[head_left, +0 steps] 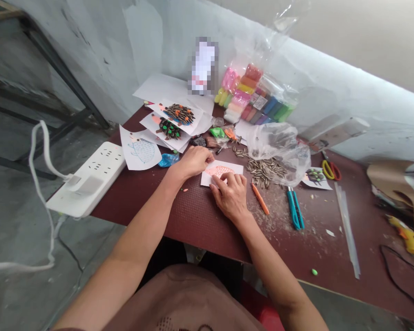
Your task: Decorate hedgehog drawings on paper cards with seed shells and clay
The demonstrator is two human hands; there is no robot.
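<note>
A small white card with an orange-pink hedgehog drawing lies flat on the table before me. My left hand is at the card's upper left corner, its fingers curled together; what they hold, if anything, is hidden. Over the card's lower right part rests my right hand, thumb apart and fingertips on the drawing, with nothing visible in its grip. Just right of the card are a pile of striped sunflower seeds and an orange pen.
Seed-covered hedgehog cards and a blue hedgehog drawing lie left, near a white power strip. Colored clay packs, a clear plastic bag, a teal cutter, scissors and a yellow glue gun are beyond and right.
</note>
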